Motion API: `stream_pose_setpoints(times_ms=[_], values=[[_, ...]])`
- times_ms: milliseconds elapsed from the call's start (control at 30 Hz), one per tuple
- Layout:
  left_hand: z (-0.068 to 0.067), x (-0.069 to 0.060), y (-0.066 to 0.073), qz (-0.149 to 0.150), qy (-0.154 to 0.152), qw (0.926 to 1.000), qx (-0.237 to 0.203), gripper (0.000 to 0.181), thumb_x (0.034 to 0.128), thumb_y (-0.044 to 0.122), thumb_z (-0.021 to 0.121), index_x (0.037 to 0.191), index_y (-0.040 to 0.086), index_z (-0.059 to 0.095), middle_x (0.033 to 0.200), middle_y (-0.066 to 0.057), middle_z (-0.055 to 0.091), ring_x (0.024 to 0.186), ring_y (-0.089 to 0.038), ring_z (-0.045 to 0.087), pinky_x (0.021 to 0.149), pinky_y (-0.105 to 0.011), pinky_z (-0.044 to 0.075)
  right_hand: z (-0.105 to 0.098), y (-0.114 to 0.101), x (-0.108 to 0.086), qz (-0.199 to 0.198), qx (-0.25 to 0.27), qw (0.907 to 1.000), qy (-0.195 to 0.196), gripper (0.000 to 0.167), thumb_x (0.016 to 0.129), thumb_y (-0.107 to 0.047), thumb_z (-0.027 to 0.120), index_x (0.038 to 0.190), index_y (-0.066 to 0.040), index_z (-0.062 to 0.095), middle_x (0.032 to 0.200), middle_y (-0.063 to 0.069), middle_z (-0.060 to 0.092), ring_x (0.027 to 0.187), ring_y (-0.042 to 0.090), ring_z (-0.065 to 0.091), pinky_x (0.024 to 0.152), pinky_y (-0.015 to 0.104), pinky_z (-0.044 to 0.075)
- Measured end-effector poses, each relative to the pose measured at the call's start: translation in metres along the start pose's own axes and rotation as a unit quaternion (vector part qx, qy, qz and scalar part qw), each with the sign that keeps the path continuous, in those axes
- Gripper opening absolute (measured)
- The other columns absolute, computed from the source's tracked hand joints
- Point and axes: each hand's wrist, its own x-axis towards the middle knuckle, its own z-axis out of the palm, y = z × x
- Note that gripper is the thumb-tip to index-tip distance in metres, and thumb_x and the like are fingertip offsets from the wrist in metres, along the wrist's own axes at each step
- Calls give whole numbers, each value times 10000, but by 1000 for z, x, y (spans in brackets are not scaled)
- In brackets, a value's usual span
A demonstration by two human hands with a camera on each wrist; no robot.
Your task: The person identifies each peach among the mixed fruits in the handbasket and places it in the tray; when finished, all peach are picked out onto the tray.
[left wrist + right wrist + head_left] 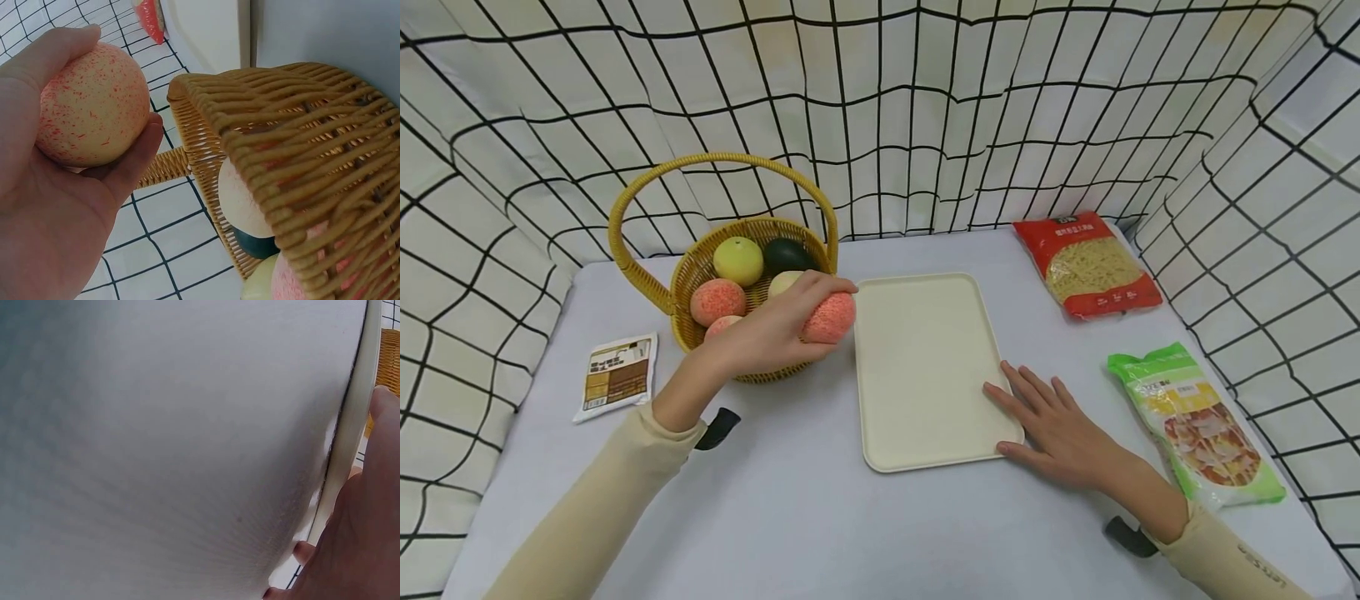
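Note:
My left hand (pixel 775 327) grips a peach (pixel 831 318) with thumb and fingers around its sides, over the right rim of a yellow wicker basket (pixel 767 377). In the left wrist view the peach (pixel 94 106) is cream with red speckles. Inside the basket lie more peaches (pixel 718 302), a yellow-green round fruit (pixel 738 261) and a dark green fruit (pixel 787 256); my hand partly covers some of them. Fingers spread, my right hand (pixel 1063 437) rests at the right edge of a cream rectangular tray (pixel 925 375), its fingertips touching the rim.
A tall handle (pixel 722 157) arches over the basket. Left of it lies a brown-and-white packet (pixel 619 377). Toward the right are a red bag of pasta (pixel 1087 265) and a green-and-yellow food bag (pixel 1198 425). Black netting (pixel 880 125) over white cloth surrounds the table.

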Motion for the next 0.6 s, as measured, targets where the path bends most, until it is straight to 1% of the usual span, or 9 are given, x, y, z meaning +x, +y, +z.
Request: stream_pose_setpoints(times_ms=[200,433,600], values=[[2,5,3,-91,-54,9999,-44,681,974,227,764,1569,215,433,1518,-60,471,1392,-254,539,1171,-514,492,0,1,0,-14,1,10000,0,839,996,-621,609,1701,-383,221,1821,41,100,1663,367,162,1269,754,163],[4,10,4,-14,-76,10000,-2,682,969,235,771,1565,223,438,1494,-47,485,1370,-226,552,1169,-487,491,0,2,0,2,0,10000,-30,832,1001,-631,596,1701,-395,213,1822,34,94,1663,368,160,1265,756,166],[7,14,6,-51,-100,9999,-34,682,966,253,776,1560,241,442,1489,-53,490,1361,-234,570,1161,-494,501,-1,2,-1,2,24,10000,-76,851,994,-637,604,1703,-402,197,1825,22,77,1669,354,145,1275,747,157]])
